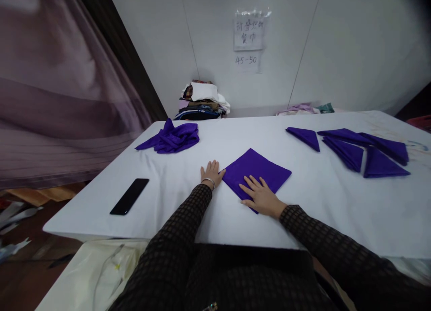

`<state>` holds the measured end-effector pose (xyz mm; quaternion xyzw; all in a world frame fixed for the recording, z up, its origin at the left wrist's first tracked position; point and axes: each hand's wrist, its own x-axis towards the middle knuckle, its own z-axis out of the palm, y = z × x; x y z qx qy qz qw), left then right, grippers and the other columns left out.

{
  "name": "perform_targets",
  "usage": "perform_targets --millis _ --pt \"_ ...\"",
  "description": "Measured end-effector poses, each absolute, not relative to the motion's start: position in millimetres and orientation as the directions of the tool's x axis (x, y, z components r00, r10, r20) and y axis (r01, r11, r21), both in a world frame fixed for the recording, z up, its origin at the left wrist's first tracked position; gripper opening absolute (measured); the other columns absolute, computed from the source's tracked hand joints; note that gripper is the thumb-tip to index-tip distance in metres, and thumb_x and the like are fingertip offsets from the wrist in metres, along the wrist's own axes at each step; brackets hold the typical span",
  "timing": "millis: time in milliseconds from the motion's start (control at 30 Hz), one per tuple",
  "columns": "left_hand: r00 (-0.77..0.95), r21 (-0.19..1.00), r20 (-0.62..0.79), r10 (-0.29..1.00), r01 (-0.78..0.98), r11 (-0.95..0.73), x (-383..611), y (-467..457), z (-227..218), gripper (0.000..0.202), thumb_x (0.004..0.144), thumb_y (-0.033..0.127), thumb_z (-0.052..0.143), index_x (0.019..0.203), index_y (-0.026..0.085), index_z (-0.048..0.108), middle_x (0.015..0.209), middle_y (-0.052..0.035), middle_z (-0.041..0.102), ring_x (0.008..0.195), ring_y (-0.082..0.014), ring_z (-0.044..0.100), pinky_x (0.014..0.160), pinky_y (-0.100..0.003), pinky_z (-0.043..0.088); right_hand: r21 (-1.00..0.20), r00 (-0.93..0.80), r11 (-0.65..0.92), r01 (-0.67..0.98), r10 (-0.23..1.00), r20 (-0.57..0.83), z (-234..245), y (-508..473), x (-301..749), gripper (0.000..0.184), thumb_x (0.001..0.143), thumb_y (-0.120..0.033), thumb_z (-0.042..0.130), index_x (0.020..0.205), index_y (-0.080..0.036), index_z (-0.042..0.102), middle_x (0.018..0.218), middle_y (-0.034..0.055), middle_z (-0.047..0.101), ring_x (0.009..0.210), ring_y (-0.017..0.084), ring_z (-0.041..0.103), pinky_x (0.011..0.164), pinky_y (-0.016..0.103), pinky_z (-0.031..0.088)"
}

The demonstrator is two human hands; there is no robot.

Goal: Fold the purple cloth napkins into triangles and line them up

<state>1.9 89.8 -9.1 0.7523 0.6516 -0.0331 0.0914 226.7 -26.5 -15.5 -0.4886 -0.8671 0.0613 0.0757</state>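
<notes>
Right in the middle of the white table (188, 199), head view, a purple cloth (256, 173) lies flat as a diamond, one corner pointing at the person. The right hand (261, 196) lies palm down on its near-left part, fingers loosely spread, probably pinning it so it stays smooth. The left hand (211, 173) is flat on the table at the cloth's left corner, fingers apart, thumb just about touching that corner. Both forearms reach forward in dark checked sleeves. Folded purple triangles (346, 151) sit in a group at far right, well apart from a crumpled purple pile (173, 138) at far left. A black phone (129, 196) lies near the left edge.
</notes>
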Motion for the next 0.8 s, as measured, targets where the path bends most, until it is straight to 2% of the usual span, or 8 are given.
perform_targets --millis 100,167,233,333,433,567,800 --pt "0.040 0.090 -0.162 0.986 0.996 -0.025 -1 98 0 0.066 0.091 0.055 0.016 0.147 0.020 0.022 0.156 -0.0061 0.014 0.143 -0.0252 0.010 0.112 -0.056 0.013 -0.186 -0.514 0.518 0.835 0.855 0.072 -16 -26 227 0.071 0.089 -0.068 0.024 0.144 -0.025 0.036 0.153 0.0125 0.023 0.140 0.033 0.018 0.109 0.058 0.014" --pt "-0.002 0.088 -0.110 0.994 0.996 0.012 6 98 8 0.066 0.091 0.054 0.017 0.147 0.018 0.024 0.156 -0.0087 0.017 0.143 -0.0267 0.013 0.112 -0.056 0.016 -0.186 -0.514 0.518 0.835 0.855 0.073 -17 -26 227 0.071 0.089 -0.068 0.023 0.144 -0.025 0.036 0.153 0.0125 0.023 0.140 0.033 0.017 0.109 0.058 0.014" --pt "0.067 0.095 -0.024 0.997 0.993 -0.064 22 91 14 0.066 0.092 0.053 0.016 0.146 0.017 0.025 0.155 -0.0097 0.019 0.143 -0.0271 0.013 0.113 -0.054 0.015 -0.182 -0.512 0.517 0.836 0.855 0.076 -17 -26 227 0.071 0.089 -0.068 0.024 0.144 -0.024 0.036 0.153 0.0127 0.024 0.140 0.033 0.018 0.109 0.058 0.014" --pt "0.331 0.111 0.059 0.942 0.935 -0.336 53 76 15 0.064 0.092 0.054 0.019 0.146 0.019 0.027 0.155 -0.0071 0.019 0.143 -0.0257 0.010 0.115 -0.051 0.011 -0.177 -0.513 0.519 0.836 0.855 0.081 -17 -26 226 0.071 0.089 -0.068 0.025 0.144 -0.024 0.037 0.153 0.0132 0.024 0.140 0.033 0.018 0.109 0.058 0.013" --pt "0.479 0.125 0.019 0.878 0.870 -0.478 73 66 5 0.064 0.091 0.056 0.022 0.146 0.022 0.027 0.156 -0.0050 0.018 0.143 -0.0251 0.009 0.115 -0.052 0.008 -0.180 -0.518 0.521 0.834 0.853 0.072 -15 -26 226 0.071 0.089 -0.068 0.026 0.145 -0.024 0.034 0.153 0.0140 0.023 0.140 0.034 0.017 0.109 0.059 0.013" --pt "0.435 0.154 -0.062 0.898 0.893 -0.422 73 68 -12 0.069 0.091 0.059 0.014 0.146 0.020 0.026 0.156 -0.0067 0.019 0.143 -0.0253 0.011 0.114 -0.053 0.011 -0.189 -0.518 0.517 0.835 0.854 0.051 -13 -26 226 0.071 0.089 -0.068 0.027 0.144 -0.024 0.034 0.154 0.0140 0.020 0.140 0.034 0.016 0.109 0.058 0.012" --pt "0.429 0.146 -0.051 0.902 0.896 -0.419 70 73 -17 0.067 0.092 0.056 0.013 0.146 0.020 0.027 0.155 -0.0058 0.021 0.143 -0.0243 0.012 0.114 -0.053 0.012 -0.194 -0.505 0.505 0.841 0.861 0.052 -14 -26 226 0.070 0.089 -0.067 0.029 0.144 -0.024 0.036 0.154 0.0123 0.020 0.140 0.033 0.016 0.109 0.057 0.012"
